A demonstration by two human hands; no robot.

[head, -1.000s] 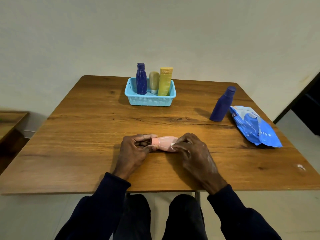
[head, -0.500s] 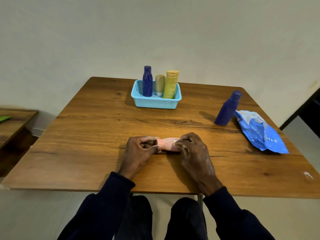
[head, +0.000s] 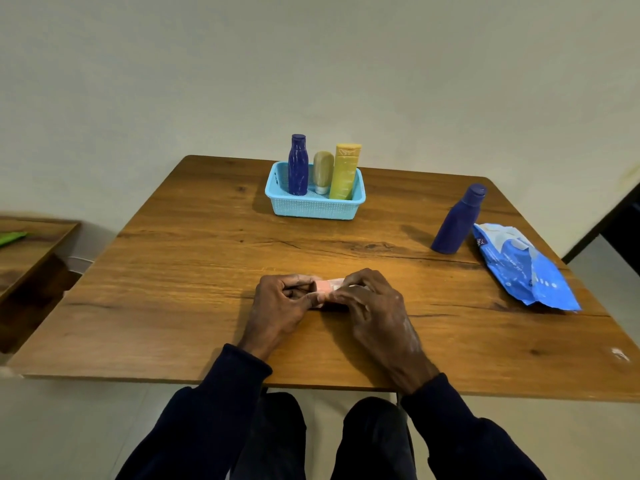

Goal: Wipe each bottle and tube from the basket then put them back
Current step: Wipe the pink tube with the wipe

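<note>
A small pink tube (head: 325, 286) lies sideways on the wooden table (head: 207, 271) between my hands. My left hand (head: 284, 303) pinches its cap end. My right hand (head: 370, 306) covers the rest of the tube, fingers curled over it with a white wipe (head: 336, 283) showing at the fingertips. At the back stands a light blue basket (head: 313, 206) holding a dark blue bottle (head: 298, 166), a beige tube (head: 323, 172) and a yellow tube (head: 344, 172).
Another dark blue bottle (head: 459, 220) stands on the table at the right, beside a blue pack of wipes (head: 523, 268). A lower wooden surface (head: 31, 247) sits off to the left. A wall lies behind the table.
My right hand has slid left along the pink tube, so less of the tube shows. The camera view has shifted slightly.
</note>
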